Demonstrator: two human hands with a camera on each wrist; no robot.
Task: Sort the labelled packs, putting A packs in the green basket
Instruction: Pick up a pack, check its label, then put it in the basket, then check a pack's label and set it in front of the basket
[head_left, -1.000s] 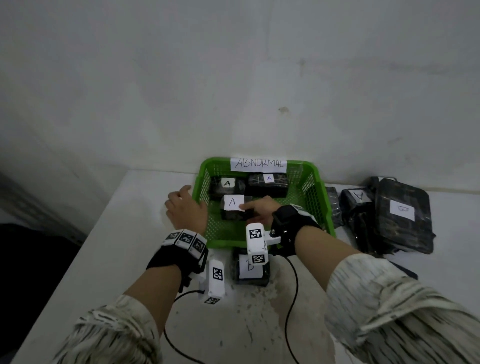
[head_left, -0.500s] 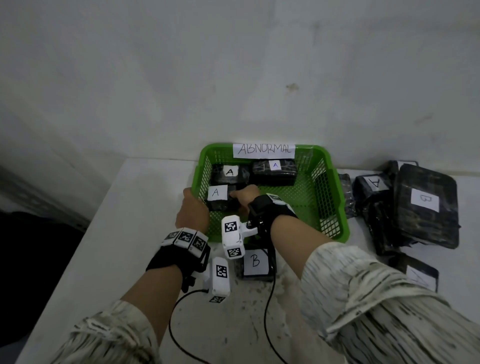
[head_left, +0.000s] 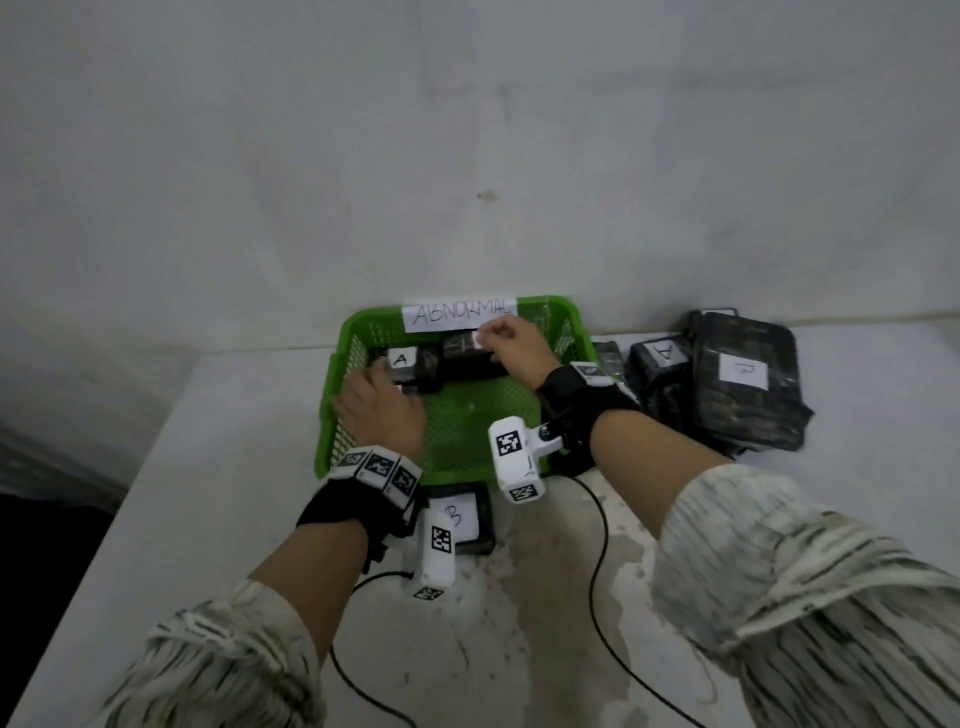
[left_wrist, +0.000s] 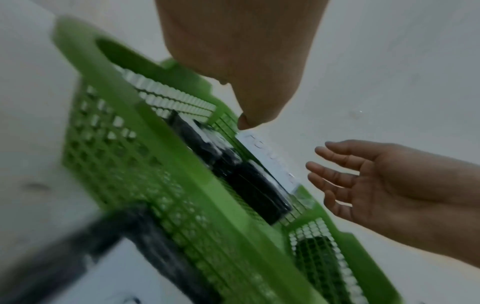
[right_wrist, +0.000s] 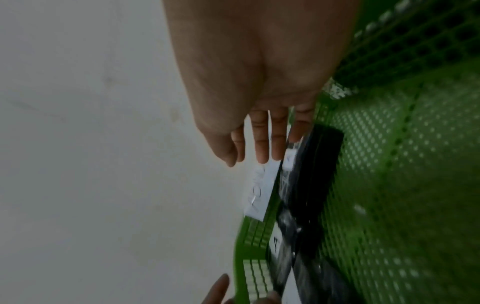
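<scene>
The green basket (head_left: 569, 322) labelled ABNORMAL stands against the wall. Two black A packs lie along its far side: one (head_left: 402, 359) at the left, one (head_left: 460, 347) partly under my right hand. My right hand (head_left: 501, 340) hovers over the far right pack with fingers straight (right_wrist: 262, 144) and nothing in it. My left hand (head_left: 376, 397) reaches into the basket's left side, covering a third pack (head_left: 410, 388) of which only an edge shows. Whether its fingers press that pack is hidden. A black B pack (head_left: 460, 514) lies on the table just in front of the basket.
A pile of black packs lies right of the basket, with an A pack (head_left: 662, 358) and a larger B pack (head_left: 743, 376) on top. The white table (head_left: 208, 467) meets the wall just behind the basket. Wrist-camera cables (head_left: 597, 545) trail across the table near me.
My right hand let go of the A pack at the basket's left and moved to the back right. My left hand shifted from the basket's left rim to over that pack.
</scene>
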